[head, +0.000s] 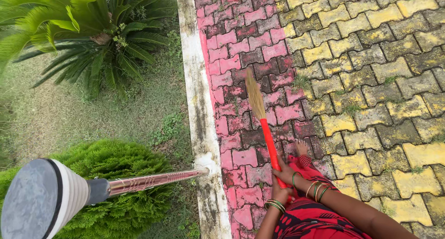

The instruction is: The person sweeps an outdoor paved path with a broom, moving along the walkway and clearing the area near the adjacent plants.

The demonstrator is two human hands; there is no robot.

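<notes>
Far left, in foreground: a lamp post (69, 192) with grey cap and ribbed white collar, its copper-coloured pole reaching to the pale kerb (197, 81). Above it, a palm-like plant (88, 30) on thin grass (60, 114), and a round green shrub (120, 183) under the pole. Right of the kerb, pink paving blocks (241, 39), then yellow paving blocks (371, 81). On the pink strip, a broom (263, 123): straw head pointing up and away, red handle running down into both hands. Left hand (281, 192) low on the handle, closed around it. Right hand (286, 174) just above, also gripping the handle, bangles on both wrists. One bare foot (302, 148) beside the handle, red patterned clothing (315, 216) below.
</notes>
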